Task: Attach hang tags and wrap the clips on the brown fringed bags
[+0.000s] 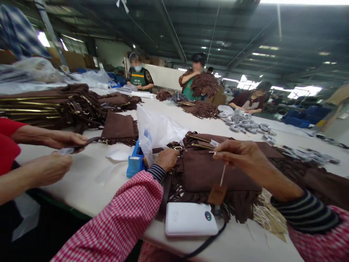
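A dark brown fringed bag lies in front of me with its fringe toward the table edge. My left hand is closed at the bag's upper left corner, on the strap end by a gold metal clasp. Above the bag's right half, my right hand pinches a white tag string. From that string hangs a brown hang tag, low against the bag's front. More tag strings and brown tags lie to the right of the bag, under my right wrist.
A white power bank with a black cable sits at the front edge. A blue tape dispenser and clear plastic stand left of the bag. A co-worker's hands hold a strap. Stacked bags and grey coils lie beyond.
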Available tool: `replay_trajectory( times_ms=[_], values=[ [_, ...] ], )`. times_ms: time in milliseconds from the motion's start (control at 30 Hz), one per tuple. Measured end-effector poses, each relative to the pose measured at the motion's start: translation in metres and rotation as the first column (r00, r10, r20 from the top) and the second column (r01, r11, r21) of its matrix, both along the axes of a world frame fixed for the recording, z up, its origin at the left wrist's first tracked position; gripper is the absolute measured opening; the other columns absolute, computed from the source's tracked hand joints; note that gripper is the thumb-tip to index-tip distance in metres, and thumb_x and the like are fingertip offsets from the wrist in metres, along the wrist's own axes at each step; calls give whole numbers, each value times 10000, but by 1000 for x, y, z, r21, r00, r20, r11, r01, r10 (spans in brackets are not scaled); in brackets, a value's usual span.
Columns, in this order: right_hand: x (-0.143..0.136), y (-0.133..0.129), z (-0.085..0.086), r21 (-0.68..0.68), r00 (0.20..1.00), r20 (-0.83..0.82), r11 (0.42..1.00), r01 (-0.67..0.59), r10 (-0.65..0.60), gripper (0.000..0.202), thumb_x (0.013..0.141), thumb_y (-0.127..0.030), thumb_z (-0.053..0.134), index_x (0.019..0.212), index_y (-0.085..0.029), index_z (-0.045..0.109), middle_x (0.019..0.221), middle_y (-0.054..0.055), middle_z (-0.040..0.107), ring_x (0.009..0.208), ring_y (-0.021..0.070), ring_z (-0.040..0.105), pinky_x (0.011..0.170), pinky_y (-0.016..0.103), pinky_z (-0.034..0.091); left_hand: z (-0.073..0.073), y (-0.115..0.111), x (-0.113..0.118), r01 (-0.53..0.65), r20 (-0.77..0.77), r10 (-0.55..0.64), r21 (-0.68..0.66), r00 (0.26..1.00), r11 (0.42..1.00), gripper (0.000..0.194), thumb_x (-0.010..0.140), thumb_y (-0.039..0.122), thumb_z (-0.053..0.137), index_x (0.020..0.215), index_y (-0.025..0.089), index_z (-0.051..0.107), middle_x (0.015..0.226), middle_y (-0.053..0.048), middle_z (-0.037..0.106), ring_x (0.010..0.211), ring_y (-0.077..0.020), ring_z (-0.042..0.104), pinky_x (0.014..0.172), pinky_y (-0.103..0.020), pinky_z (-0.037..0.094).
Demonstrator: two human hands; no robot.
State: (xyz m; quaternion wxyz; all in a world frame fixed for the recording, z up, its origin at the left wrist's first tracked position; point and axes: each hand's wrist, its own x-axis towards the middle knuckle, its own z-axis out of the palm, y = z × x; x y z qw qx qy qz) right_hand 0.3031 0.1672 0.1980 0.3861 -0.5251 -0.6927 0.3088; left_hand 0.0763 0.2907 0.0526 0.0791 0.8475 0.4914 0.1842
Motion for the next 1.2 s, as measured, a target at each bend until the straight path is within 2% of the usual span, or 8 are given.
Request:
replay_trajectory(
  times_ms=[200,300,400,533,733,900,1033,1200],
  values=[
    [-13,44,-46,-25,986,90,990,-139,141,229,814,-346,681,841,-133,761,629,7,586,536,108,468,474,230,327,17,-12,4,-41,-58,53,194,997,980,264,965,205,432,970,218,695,1076,-131,596,1101,-312,492,735,-361,455],
    [-20,71,-66,64,979,157,988,-141,130,168,802,-264,648,792,-132,752,652,10,617,578,121,516,540,237,377,32,-12,10,-56,-92,93,346,991,936,252,968,234,453,922,211,700,1044,-129,589,1067,-313,500,689,-352,439],
    [-29,95,-82,127,977,191,985,-121,95,118,755,-179,622,718,-136,724,732,27,678,683,149,582,639,248,428,38,-4,18,-42,-65,67,331,996,943,252,956,194,452,915,184,700,995,-136,629,1014,-310,557,728,-378,434],
    [-36,111,-100,130,969,244,989,-63,30,129,743,-144,588,704,-131,711,736,34,694,718,162,608,676,250,436,22,9,24,-93,54,85,174,995,980,244,934,170,457,950,163,701,859,-141,681,890,-304,639,758,-387,425],
    [-33,116,-112,141,956,291,990,-10,-32,135,755,-155,589,712,-134,715,756,46,703,707,162,603,660,248,418,-7,10,28,-165,294,136,74,946,984,273,967,211,421,1017,185,687,909,-138,715,859,-292,682,738,-350,438],
    [-33,119,-109,123,911,402,991,44,-91,153,785,-205,598,739,-147,731,750,44,707,701,162,608,651,246,403,-18,13,30,-121,604,126,-49,787,991,136,915,208,545,963,219,672,866,-68,738,880,-249,704,791,-321,485],
    [-33,122,-105,102,879,464,992,70,-110,152,776,-200,596,726,-145,729,709,38,692,655,153,593,593,239,368,-28,16,34,-3,814,102,-122,572,993,183,859,102,547,989,204,624,981,-61,744,975,-211,710,861,-308,515],
    [-34,130,-102,105,842,525,991,77,-121,139,767,-192,603,707,-157,723,700,35,689,639,148,580,577,238,341,-35,17,39,119,933,188,-234,307,965,260,753,21,533,955,177,583,980,-87,751,960,-208,724,851,-330,552]
  ],
)
